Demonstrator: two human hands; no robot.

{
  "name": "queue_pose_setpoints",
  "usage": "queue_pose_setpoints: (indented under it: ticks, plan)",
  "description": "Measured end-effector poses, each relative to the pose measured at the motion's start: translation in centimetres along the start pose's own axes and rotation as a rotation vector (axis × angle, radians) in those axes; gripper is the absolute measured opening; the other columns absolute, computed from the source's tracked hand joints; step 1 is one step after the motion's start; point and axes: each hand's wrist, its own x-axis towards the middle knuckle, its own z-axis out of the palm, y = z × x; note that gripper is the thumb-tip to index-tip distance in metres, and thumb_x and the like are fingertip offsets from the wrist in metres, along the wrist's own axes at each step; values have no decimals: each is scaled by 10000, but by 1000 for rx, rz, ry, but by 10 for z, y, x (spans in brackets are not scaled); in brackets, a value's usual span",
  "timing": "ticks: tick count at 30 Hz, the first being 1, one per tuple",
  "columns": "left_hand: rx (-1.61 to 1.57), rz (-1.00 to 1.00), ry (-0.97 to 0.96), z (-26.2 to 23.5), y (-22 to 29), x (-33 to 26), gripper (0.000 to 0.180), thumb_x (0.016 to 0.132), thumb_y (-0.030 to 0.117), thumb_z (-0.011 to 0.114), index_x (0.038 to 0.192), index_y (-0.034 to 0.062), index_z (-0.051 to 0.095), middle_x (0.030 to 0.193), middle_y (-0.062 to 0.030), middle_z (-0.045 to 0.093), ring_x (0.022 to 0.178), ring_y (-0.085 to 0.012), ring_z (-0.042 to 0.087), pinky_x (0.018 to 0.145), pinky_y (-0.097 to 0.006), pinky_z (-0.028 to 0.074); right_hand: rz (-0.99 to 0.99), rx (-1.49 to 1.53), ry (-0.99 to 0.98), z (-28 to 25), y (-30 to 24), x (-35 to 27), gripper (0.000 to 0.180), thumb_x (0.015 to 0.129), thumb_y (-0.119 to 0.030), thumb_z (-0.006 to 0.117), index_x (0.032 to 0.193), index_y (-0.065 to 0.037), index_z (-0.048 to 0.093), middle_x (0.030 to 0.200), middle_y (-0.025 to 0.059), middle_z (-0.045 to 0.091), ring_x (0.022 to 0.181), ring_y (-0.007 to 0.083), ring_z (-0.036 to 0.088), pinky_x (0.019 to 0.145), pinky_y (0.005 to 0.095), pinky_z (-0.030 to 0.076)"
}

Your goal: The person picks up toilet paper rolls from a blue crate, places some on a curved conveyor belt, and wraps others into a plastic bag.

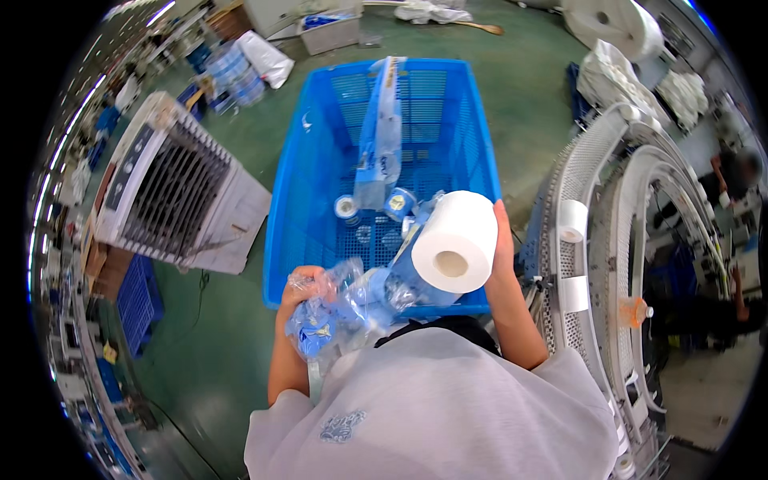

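In my right hand [504,252] is a white toilet paper roll [460,228], tilted so that its cardboard core shows. My left hand [306,285] is closed on crumpled clear and blue plastic wrapping [352,302], which hangs in front of my shirt and reaches toward the roll. Both hands are over the near edge of a large blue plastic crate [282,172]. Inside the crate, a long strip of printed plastic film [381,132] leans from the far rim. Small wrapped rolls [346,209] lie on its slotted bottom, partly hidden by the paper roll.
To the right, a curved metal conveyor [572,180] carries white rolls; an orange bottle [636,312] is beside it. A grey air cooler [180,188] stands left, near a blue pallet [140,304]. Another person [724,176] is at far right. A grey bin [330,34] stands beyond the crate.
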Motion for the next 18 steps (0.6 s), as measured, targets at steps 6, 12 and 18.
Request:
queue_pose_setpoints:
  ticks: [6,12,18]
  plan:
    - [180,-305,-211,13,-4,24,418,716,333,669,909,-23,568,749,-86,592,683,-132,562,623,-241,443,195,446,-521,-60,6,15,482,914,-430,376,1070,-12,557,973,138,620,851,257,619,751,396,510]
    - [465,-411,-646,68,-28,47,694,752,319,680,1282,-32,402,1246,-162,480,1114,-204,480,923,-294,378,-384,-112,-404,-83,4,-19,435,915,-379,400,1156,-31,499,1081,119,578,959,244,580,820,394,484]
    - [859,-687,-1057,98,-38,66,648,773,382,658,1258,1,457,1268,-155,488,1158,-236,468,958,-291,355,-715,-733,-175,-93,-8,-51,428,916,-328,423,1241,-50,442,1190,99,535,1068,230,541,889,391,459]
